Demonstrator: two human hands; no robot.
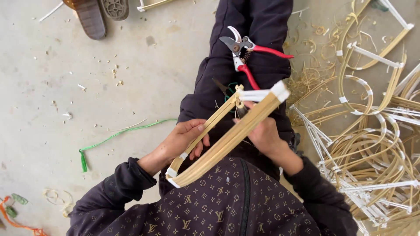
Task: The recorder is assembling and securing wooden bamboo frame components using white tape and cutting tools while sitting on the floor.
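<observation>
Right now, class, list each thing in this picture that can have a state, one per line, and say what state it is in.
Bamboo frame: bent into a narrow loop, taped white at its ends, held in both hands.
Left hand: gripping the frame's side strip.
Right hand: closed on the frame's other strip.
Pruning shears: blades open, lying on the lap.
Green cord: loose on the floor.
Pile of frames: heaped, bent and taped.

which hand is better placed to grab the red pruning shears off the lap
Right, probably. The right hand grips the bamboo frame just below the red pruning shears; the left hand holds it farther away.
</observation>
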